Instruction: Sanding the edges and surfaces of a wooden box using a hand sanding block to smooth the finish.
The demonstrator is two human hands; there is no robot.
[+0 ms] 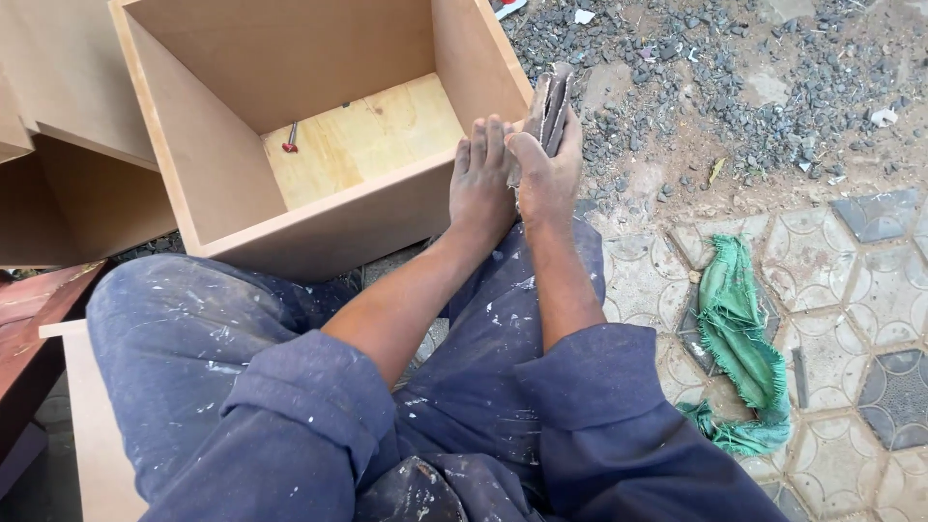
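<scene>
While the left hand lies flat on the open wooden box's near right corner, the right hand's fingers clasp folded sandpaper against that edge; sanding appears underway, extent unclear.

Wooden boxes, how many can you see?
2. One open box sits in front of the knees, under both hands, with a small red tool inside. Another box is at the left edge, partly cut off. More may be out of view.

A matt, smooth wooden box is seen. Worn, rough abrasive paper is held; frayed green cloth lies on patterned paving.
</scene>
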